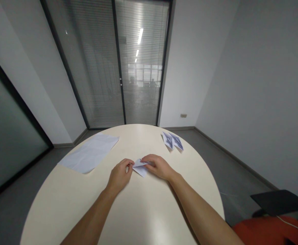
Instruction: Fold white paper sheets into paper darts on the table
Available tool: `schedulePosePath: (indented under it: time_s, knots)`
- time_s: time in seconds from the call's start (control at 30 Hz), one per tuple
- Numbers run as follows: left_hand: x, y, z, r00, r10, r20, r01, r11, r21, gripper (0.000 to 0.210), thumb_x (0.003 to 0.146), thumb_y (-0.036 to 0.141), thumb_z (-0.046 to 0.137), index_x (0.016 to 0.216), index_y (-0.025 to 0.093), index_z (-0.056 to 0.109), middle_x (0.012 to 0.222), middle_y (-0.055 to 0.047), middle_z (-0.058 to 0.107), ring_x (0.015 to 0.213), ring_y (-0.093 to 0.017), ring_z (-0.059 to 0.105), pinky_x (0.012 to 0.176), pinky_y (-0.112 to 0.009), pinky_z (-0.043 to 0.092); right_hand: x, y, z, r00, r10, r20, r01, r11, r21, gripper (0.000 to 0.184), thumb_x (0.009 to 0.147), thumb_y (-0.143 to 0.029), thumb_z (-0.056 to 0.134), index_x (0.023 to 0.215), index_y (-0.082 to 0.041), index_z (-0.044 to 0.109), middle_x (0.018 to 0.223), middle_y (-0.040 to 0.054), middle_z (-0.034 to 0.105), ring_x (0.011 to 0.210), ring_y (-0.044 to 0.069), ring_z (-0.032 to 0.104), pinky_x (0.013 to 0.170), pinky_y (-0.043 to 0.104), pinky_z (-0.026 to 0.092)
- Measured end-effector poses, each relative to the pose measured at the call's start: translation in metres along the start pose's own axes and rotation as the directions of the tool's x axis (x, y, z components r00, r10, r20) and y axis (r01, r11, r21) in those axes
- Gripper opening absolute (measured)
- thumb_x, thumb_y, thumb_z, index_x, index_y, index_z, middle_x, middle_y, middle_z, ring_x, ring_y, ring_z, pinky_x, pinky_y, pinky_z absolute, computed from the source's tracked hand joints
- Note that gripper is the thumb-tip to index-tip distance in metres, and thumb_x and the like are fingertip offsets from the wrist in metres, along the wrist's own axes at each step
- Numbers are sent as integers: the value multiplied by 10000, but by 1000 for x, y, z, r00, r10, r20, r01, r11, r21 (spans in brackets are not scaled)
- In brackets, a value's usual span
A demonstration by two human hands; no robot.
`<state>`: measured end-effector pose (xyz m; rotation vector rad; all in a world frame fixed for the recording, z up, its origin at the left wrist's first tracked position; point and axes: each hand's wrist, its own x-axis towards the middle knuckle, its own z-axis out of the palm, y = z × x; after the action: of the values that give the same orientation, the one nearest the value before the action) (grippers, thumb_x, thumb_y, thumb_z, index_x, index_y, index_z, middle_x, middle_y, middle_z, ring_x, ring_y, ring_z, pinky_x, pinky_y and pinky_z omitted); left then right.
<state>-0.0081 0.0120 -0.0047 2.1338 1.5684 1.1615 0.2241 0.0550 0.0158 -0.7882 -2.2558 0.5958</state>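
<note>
A small folded sheet of white paper [140, 169] lies between my hands near the middle of the round table [138, 204]. My left hand [120, 173] pinches the paper's left corner between thumb and fingertips. On the other side, my right hand [159, 166] grips its right part, the thumb below and the fingers over the top. Parts of the paper under the right fingers are hidden. Creases and a pointed flap show on it.
Flat white paper sheets [90, 153] lie at the table's left. Two folded paper pieces [172, 141] stand side by side at the back right. A red and black chair [268, 228] is at the lower right, beyond the table edge. Glass panels with blinds [141, 102] rise behind.
</note>
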Motion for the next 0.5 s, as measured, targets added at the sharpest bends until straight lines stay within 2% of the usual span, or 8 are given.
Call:
schedulePosePath:
  time_s: [0.2,0.5]
  knots:
    - [-1,3,1,998,50,31,-51,998,21,154,947,288,563,1002,234,696,1044,-42,741,1009,-207,688,934,-350,534,0,1,1,999,-23,49,25,999,-42,269,888,-180,671,1121,-261,776,1130,51,776,1090,227,688,999,373,514]
    - [-2,1,3,996,50,72,-56,996,76,149,892,275,655,1027,224,695,1076,-52,738,1036,-231,663,958,-390,520,-1,-3,2,991,-32,132,42,996,-73,361,836,-392,782,1161,-235,769,1163,86,760,1104,252,682,998,374,501]
